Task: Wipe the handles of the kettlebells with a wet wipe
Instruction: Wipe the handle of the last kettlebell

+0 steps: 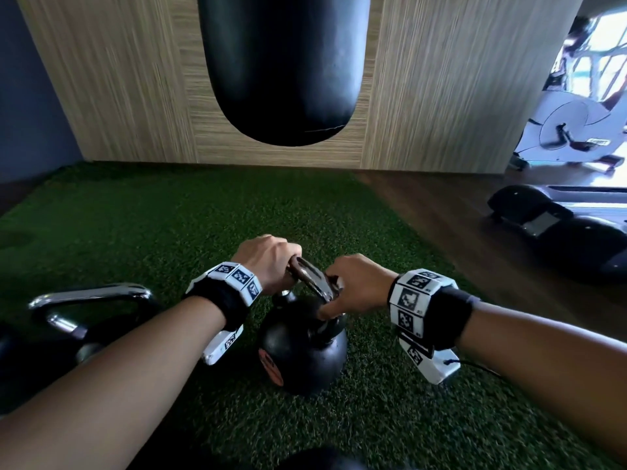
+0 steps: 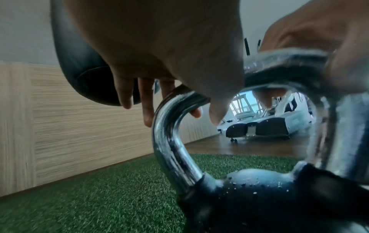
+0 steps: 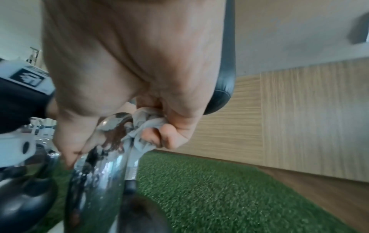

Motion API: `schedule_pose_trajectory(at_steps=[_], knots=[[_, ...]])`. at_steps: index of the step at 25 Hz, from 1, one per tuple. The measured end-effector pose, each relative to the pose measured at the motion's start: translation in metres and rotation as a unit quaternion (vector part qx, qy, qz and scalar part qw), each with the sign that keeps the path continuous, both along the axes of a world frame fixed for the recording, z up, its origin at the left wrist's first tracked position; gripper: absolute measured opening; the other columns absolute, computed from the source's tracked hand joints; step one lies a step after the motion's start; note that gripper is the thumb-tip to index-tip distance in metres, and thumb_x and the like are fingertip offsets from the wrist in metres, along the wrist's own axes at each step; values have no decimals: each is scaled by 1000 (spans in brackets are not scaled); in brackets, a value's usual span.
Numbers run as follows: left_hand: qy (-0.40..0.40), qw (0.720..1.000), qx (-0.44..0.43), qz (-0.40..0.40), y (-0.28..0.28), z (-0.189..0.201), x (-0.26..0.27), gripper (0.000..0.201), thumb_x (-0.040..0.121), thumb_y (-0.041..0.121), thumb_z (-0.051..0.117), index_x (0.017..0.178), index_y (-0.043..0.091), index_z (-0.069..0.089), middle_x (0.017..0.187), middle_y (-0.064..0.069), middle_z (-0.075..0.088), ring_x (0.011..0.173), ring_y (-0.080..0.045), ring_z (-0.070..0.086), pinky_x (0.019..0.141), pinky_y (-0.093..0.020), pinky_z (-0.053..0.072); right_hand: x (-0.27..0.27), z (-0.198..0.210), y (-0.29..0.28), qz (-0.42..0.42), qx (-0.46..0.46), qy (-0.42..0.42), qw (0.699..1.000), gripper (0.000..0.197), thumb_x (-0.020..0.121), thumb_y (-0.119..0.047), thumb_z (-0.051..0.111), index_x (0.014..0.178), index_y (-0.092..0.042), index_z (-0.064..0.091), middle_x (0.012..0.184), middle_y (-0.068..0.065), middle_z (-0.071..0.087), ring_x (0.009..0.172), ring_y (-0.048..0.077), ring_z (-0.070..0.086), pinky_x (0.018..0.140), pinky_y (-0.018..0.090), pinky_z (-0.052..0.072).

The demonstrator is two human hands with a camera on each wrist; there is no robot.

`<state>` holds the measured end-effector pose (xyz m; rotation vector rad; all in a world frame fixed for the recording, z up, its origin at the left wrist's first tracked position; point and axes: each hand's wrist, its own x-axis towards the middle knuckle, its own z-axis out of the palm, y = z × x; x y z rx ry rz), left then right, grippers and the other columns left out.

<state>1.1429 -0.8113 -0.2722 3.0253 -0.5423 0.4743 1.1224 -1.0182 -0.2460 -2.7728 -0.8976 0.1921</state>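
Note:
A black kettlebell [image 1: 302,354] stands on the green turf [image 1: 169,232] in front of me. Its chrome handle [image 1: 310,274] is tilted toward the far left. My left hand [image 1: 271,262] grips the far-left corner of that handle, and its fingers [image 2: 147,107] hang over the chrome bar [image 2: 169,149]. At the near-right corner, my right hand [image 1: 353,283] holds a crumpled grey wet wipe [image 3: 147,130] pressed against the handle [image 3: 99,165]. Its curled fingers [image 3: 169,137] pinch the wipe. In the head view the wipe is hidden.
A second kettlebell with a chrome handle [image 1: 91,296] stands at the left, and another dark one [image 1: 322,461] sits at the bottom edge. A black punching bag [image 1: 281,62] hangs ahead before a wooden wall. A treadmill [image 1: 559,225] and an exercise bike [image 1: 573,127] are to the right.

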Motion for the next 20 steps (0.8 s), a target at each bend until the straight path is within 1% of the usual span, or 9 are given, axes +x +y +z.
schedule_pose_trajectory(at_steps=[1,3,5,7,10,13,17,18,20], knots=[[-1,1000,-8,9,3,-2,-2,23,87,46,50,81,23,53,82,5,62,83,-24,61,62,-31,44,3,1,-3,13,-1,-10,1000,41,71,-51,84,89,-17,71,86,-1,67,77,14,60,55,20,38],[8,1000,-22,17,5,-3,-6,25,89,47,52,80,24,51,80,4,60,84,-24,59,63,-31,43,5,0,-6,17,13,-1,1000,43,72,-51,83,94,-17,71,92,-3,64,85,15,59,63,25,43],[21,999,-22,16,5,-1,-9,23,87,45,57,82,23,53,82,2,63,85,-25,60,67,-33,48,7,-3,-8,20,17,7,1000,45,73,-52,83,97,-16,70,95,-4,62,90,16,58,72,31,48],[32,999,-24,16,5,3,-10,17,86,38,60,82,23,54,84,1,66,85,-25,62,70,-34,51,9,-4,-9,41,-2,-5,999,48,74,-55,80,99,-15,69,100,-3,59,93,16,55,78,33,48],[45,998,-26,19,7,6,-10,16,85,32,62,78,28,49,84,2,67,83,-24,63,67,-32,47,12,-2,-13,59,-11,-9,998,46,75,-57,78,98,-19,65,102,-4,54,95,14,51,76,32,45],[48,998,-16,31,10,7,-11,15,85,28,65,80,30,51,84,4,68,80,-21,62,64,-28,40,17,-4,-15,62,-23,-26,997,40,75,-57,78,86,-24,56,97,-7,50,91,12,49,71,29,41],[52,997,-10,63,15,6,-18,10,86,22,63,88,30,58,76,5,65,67,-17,60,58,-27,44,26,-10,-19,54,-5,-38,998,38,76,-52,77,91,-20,63,91,-17,42,89,7,42,65,19,29],[53,996,-12,68,17,6,-21,9,87,24,63,87,31,57,73,5,64,64,-16,59,56,-27,45,29,-10,-20,56,-9,-46,997,37,76,-52,77,91,-21,64,90,-18,42,89,7,43,65,20,29],[52,996,-13,76,19,5,-26,9,87,28,64,84,30,56,70,5,63,61,-15,59,55,-27,46,34,-10,-21,54,-22,-62,996,34,75,-51,78,86,-23,61,90,-17,42,90,11,47,67,26,34]])
